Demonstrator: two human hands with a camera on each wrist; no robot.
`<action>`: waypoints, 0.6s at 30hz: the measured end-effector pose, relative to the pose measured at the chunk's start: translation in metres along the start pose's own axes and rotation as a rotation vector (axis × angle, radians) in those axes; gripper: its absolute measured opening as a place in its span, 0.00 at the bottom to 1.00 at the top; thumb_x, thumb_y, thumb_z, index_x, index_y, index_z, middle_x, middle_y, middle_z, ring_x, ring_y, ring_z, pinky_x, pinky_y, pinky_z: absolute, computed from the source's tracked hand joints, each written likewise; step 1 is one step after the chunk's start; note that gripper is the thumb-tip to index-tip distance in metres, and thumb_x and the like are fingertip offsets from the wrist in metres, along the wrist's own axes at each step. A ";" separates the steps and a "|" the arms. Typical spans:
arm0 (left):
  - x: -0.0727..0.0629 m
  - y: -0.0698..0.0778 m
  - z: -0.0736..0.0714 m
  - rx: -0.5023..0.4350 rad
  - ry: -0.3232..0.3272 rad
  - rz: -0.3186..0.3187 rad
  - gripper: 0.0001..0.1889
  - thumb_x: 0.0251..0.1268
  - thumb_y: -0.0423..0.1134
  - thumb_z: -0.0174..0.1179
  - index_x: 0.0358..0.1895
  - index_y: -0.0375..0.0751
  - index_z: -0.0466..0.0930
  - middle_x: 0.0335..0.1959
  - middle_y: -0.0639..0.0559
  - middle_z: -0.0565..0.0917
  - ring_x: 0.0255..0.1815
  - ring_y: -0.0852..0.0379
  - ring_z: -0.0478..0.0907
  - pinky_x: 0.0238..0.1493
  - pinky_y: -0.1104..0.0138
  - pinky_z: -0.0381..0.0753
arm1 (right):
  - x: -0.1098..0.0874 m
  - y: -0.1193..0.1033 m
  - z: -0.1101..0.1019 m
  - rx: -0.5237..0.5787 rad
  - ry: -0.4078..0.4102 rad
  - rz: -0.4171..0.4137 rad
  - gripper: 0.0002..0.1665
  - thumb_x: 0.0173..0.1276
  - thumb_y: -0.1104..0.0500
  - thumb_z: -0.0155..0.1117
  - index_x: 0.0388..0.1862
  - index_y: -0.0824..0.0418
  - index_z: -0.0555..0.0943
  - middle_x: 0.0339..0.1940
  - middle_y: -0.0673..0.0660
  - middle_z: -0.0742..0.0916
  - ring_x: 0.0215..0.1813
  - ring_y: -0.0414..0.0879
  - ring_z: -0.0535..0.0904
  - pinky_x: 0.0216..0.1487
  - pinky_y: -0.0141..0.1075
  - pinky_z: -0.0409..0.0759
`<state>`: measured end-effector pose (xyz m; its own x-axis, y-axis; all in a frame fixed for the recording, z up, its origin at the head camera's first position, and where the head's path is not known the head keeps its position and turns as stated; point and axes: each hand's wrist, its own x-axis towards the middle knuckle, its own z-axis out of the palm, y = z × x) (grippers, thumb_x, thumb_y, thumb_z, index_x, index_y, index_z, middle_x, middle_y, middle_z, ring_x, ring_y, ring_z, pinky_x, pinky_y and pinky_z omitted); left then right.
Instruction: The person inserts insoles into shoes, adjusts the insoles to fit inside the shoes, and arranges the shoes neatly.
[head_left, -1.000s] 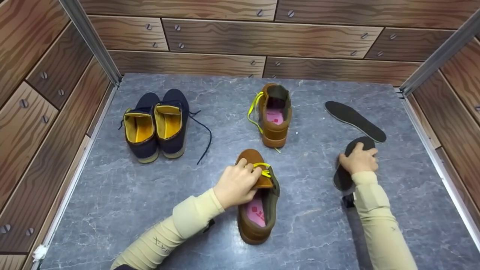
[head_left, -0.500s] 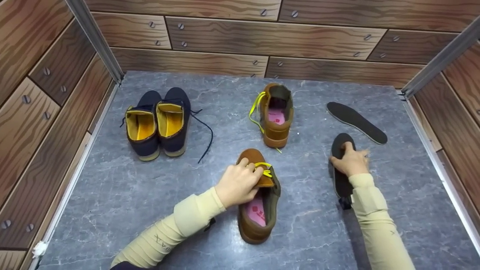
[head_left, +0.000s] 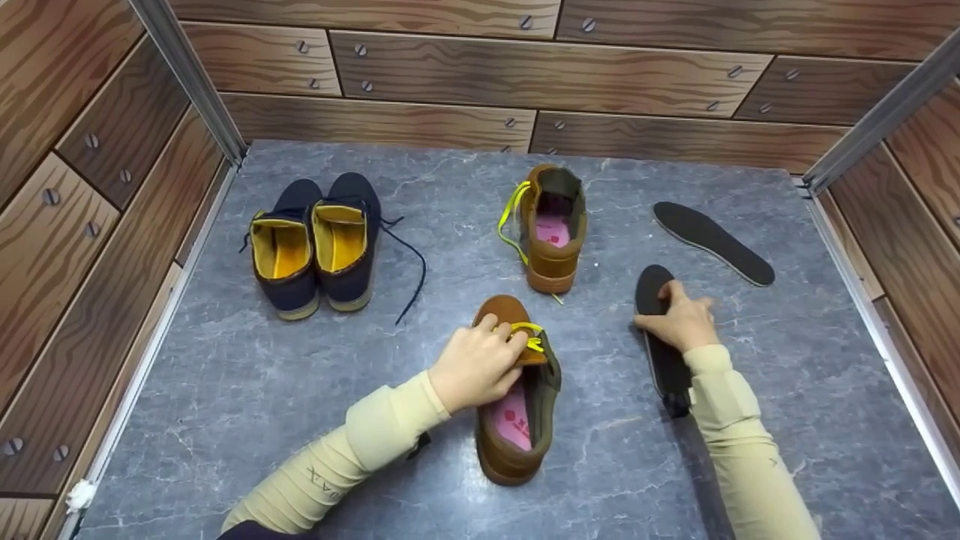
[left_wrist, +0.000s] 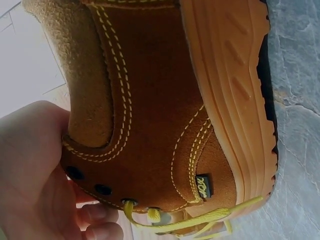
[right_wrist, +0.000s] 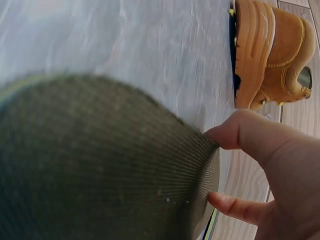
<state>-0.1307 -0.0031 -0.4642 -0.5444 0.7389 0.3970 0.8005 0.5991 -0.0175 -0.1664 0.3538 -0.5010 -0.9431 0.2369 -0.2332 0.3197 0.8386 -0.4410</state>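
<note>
A brown shoe (head_left: 514,457) with yellow laces and a pink inner sole stands at the front middle. My left hand (head_left: 476,367) grips its tongue and the lace area; in the left wrist view the thumb (left_wrist: 50,122) lies by the collar, next to the eyelets. On the right, my right hand (head_left: 681,319) holds a dark insole (head_left: 656,281), with thumb and fingers at its opposite edges. The right wrist view has this ribbed insole (right_wrist: 100,165) close up, pinched between thumb and finger. My wrist covers part of its heel end.
Behind stands the matching brown shoe (head_left: 555,259), its yellow lace hanging to the left. A second dark insole (head_left: 712,241) lies at the back right. A pair of navy shoes (head_left: 292,300) with yellow lining stands at the left, one lace trailing. Wood-patterned walls (head_left: 435,71) enclose the grey floor.
My right hand has moved left with the insole, which has come away from the other insole and turned its far end leftward. The left hand and its shoe have stayed put.
</note>
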 end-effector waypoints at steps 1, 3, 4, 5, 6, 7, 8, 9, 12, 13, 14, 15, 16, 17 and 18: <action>0.001 -0.001 -0.001 -0.015 0.007 -0.004 0.11 0.59 0.46 0.65 0.36 0.43 0.78 0.29 0.50 0.80 0.30 0.51 0.76 0.16 0.61 0.76 | 0.000 -0.002 0.001 -0.002 -0.005 -0.005 0.40 0.55 0.43 0.72 0.56 0.61 0.64 0.54 0.83 0.64 0.50 0.74 0.69 0.46 0.60 0.72; 0.003 -0.003 -0.004 -0.049 0.022 -0.012 0.09 0.63 0.44 0.63 0.36 0.42 0.78 0.30 0.50 0.80 0.29 0.51 0.76 0.16 0.61 0.76 | 0.000 -0.007 0.003 -0.006 -0.014 -0.013 0.40 0.55 0.43 0.72 0.57 0.60 0.64 0.55 0.83 0.63 0.51 0.75 0.69 0.47 0.61 0.72; 0.005 -0.005 -0.005 -0.067 0.024 -0.018 0.08 0.65 0.43 0.62 0.36 0.42 0.78 0.30 0.50 0.80 0.29 0.51 0.77 0.17 0.61 0.77 | 0.000 -0.009 0.003 -0.008 -0.018 -0.017 0.40 0.54 0.43 0.73 0.57 0.60 0.64 0.55 0.83 0.63 0.52 0.76 0.68 0.48 0.61 0.72; 0.007 -0.006 -0.007 -0.086 0.023 -0.025 0.08 0.66 0.43 0.61 0.36 0.41 0.78 0.31 0.50 0.80 0.29 0.52 0.77 0.17 0.62 0.77 | 0.000 -0.011 0.004 -0.011 -0.021 -0.021 0.40 0.54 0.43 0.73 0.57 0.60 0.64 0.55 0.84 0.63 0.52 0.76 0.68 0.49 0.62 0.71; 0.009 -0.008 -0.008 -0.101 0.021 -0.033 0.08 0.68 0.43 0.61 0.37 0.41 0.79 0.32 0.50 0.80 0.29 0.52 0.78 0.18 0.62 0.78 | 0.000 -0.013 0.005 -0.015 -0.024 -0.026 0.40 0.54 0.43 0.73 0.57 0.59 0.64 0.55 0.83 0.64 0.53 0.76 0.68 0.49 0.63 0.71; 0.011 -0.010 -0.010 -0.119 0.015 -0.042 0.08 0.68 0.42 0.61 0.37 0.41 0.79 0.33 0.49 0.81 0.30 0.51 0.79 0.20 0.61 0.80 | -0.001 -0.015 0.005 -0.020 -0.025 -0.030 0.40 0.54 0.43 0.73 0.57 0.59 0.64 0.55 0.83 0.64 0.53 0.76 0.68 0.49 0.63 0.70; 0.014 -0.013 -0.010 -0.136 0.006 -0.048 0.08 0.69 0.42 0.60 0.38 0.40 0.79 0.34 0.49 0.82 0.31 0.51 0.80 0.22 0.61 0.81 | -0.001 -0.016 0.006 -0.024 -0.025 -0.038 0.40 0.53 0.43 0.73 0.57 0.59 0.65 0.55 0.83 0.65 0.53 0.76 0.68 0.49 0.64 0.70; 0.016 -0.015 -0.010 -0.158 -0.005 -0.056 0.08 0.70 0.42 0.60 0.39 0.40 0.80 0.35 0.49 0.82 0.32 0.51 0.81 0.24 0.60 0.82 | -0.001 -0.018 0.008 -0.026 -0.024 -0.047 0.40 0.53 0.43 0.74 0.56 0.59 0.65 0.55 0.83 0.66 0.53 0.76 0.68 0.49 0.65 0.70; 0.023 -0.024 -0.005 -0.208 -0.033 -0.081 0.08 0.70 0.42 0.60 0.41 0.39 0.78 0.36 0.48 0.84 0.33 0.49 0.84 0.27 0.58 0.84 | -0.002 -0.023 0.012 -0.035 -0.024 -0.072 0.39 0.52 0.43 0.74 0.54 0.58 0.66 0.53 0.82 0.69 0.53 0.74 0.68 0.48 0.65 0.71; 0.024 -0.026 -0.002 -0.223 -0.039 -0.088 0.08 0.70 0.42 0.60 0.41 0.40 0.78 0.35 0.48 0.85 0.33 0.48 0.84 0.27 0.58 0.83 | -0.002 -0.024 0.014 -0.035 -0.025 -0.079 0.38 0.53 0.43 0.73 0.54 0.58 0.66 0.53 0.82 0.70 0.53 0.74 0.68 0.48 0.65 0.71; 0.025 -0.029 0.001 -0.235 -0.048 -0.096 0.08 0.70 0.42 0.61 0.41 0.41 0.77 0.35 0.48 0.85 0.32 0.48 0.84 0.26 0.57 0.83 | -0.003 -0.026 0.016 -0.035 -0.025 -0.085 0.37 0.53 0.42 0.73 0.53 0.58 0.66 0.52 0.81 0.71 0.52 0.74 0.69 0.48 0.64 0.71; 0.026 -0.030 0.004 -0.244 -0.057 -0.104 0.08 0.70 0.42 0.61 0.41 0.41 0.76 0.34 0.48 0.85 0.31 0.47 0.85 0.25 0.57 0.83 | -0.004 -0.028 0.018 -0.037 -0.025 -0.089 0.37 0.54 0.42 0.72 0.53 0.58 0.66 0.51 0.81 0.72 0.52 0.74 0.69 0.47 0.63 0.72; 0.027 -0.032 0.007 -0.248 -0.064 -0.109 0.08 0.69 0.43 0.61 0.41 0.42 0.76 0.34 0.48 0.85 0.31 0.47 0.85 0.25 0.56 0.82 | -0.004 -0.029 0.019 -0.040 -0.020 -0.092 0.36 0.54 0.41 0.71 0.52 0.57 0.66 0.50 0.80 0.73 0.51 0.73 0.70 0.46 0.62 0.72; 0.028 -0.033 0.009 -0.249 -0.071 -0.112 0.08 0.69 0.43 0.61 0.40 0.43 0.76 0.35 0.49 0.85 0.31 0.47 0.85 0.25 0.56 0.82 | -0.005 -0.031 0.020 -0.040 -0.013 -0.096 0.35 0.55 0.41 0.71 0.51 0.57 0.67 0.50 0.78 0.74 0.50 0.72 0.71 0.46 0.61 0.72; 0.029 -0.034 0.011 -0.252 -0.081 -0.114 0.08 0.69 0.44 0.62 0.40 0.44 0.76 0.36 0.50 0.86 0.31 0.47 0.85 0.25 0.56 0.82 | -0.005 -0.032 0.020 -0.043 0.003 -0.100 0.33 0.55 0.41 0.70 0.50 0.57 0.68 0.48 0.77 0.76 0.49 0.71 0.72 0.44 0.60 0.72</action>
<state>-0.1763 0.0016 -0.4621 -0.6448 0.6993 0.3087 0.7644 0.5920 0.2556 -0.1701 0.3157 -0.5031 -0.9705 0.1520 -0.1872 0.2194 0.8787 -0.4240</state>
